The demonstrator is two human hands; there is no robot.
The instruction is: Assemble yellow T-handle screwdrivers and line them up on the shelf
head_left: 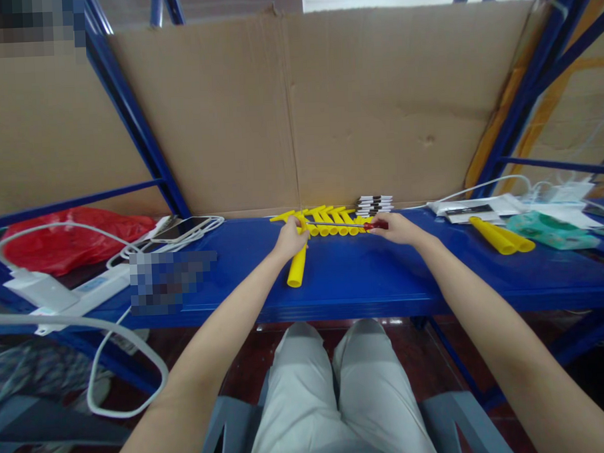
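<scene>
My left hand (pixel 291 238) is closed around the upper part of a yellow tube (pixel 296 268), whose open round end points toward me. My right hand (pixel 396 228) grips the red handle of a screwdriver (pixel 332 224). Its metal shaft lies level and reaches left to the tube at my left fingers; whether the tip touches or enters the tube cannot be made out. Just behind the shaft, several yellow tube pieces (pixel 338 229) lie in a slanted row on the blue table. A stack of small white and black pieces (pixel 375 204) stands behind my right hand.
Two yellow tubes (pixel 500 236) lie at the right beside a green plastic packet (pixel 552 230). To the left are a phone (pixel 185 229), a red bag (pixel 72 240) and a white power strip (pixel 92 294) with cables. Cardboard (pixel 377 110) walls the blue table's (pixel 364 284) back.
</scene>
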